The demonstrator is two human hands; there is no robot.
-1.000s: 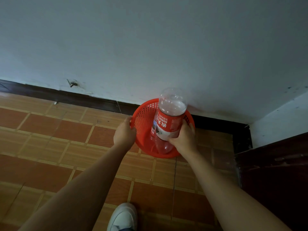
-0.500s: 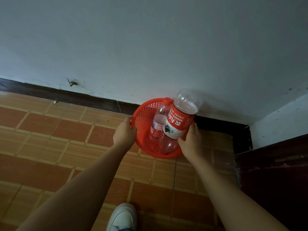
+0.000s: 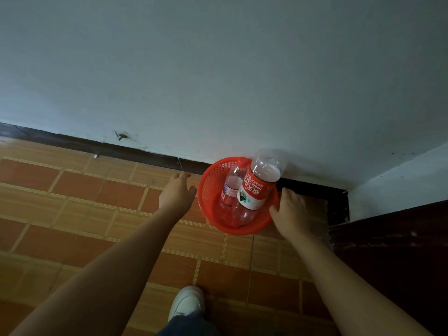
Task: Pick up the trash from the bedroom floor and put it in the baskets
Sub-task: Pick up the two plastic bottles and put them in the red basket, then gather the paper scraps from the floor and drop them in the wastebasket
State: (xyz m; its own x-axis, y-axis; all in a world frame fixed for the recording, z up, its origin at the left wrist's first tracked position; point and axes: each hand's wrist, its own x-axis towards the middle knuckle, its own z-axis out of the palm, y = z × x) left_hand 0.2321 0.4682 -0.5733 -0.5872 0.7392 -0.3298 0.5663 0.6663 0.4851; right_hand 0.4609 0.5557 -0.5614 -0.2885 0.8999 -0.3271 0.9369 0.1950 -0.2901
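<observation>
Two bottles, large bottle (image 3: 254,190) and small bottle (image 3: 230,187), are standing in the red basket (image 3: 213,190) by the far wall. Left hand (image 3: 175,194) and right hand (image 3: 289,209), fingers released, are flanking it. The top-heavy, leaning large bottle is likely risking tipping out.

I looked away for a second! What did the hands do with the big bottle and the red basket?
The right hand let go of the big bottle, which now leans in the red basket toward the wall. The left hand let go of the basket's rim and drew off to the left. Both hands are open. The small bottle stayed in the basket, and the basket stayed on the floor.
</observation>
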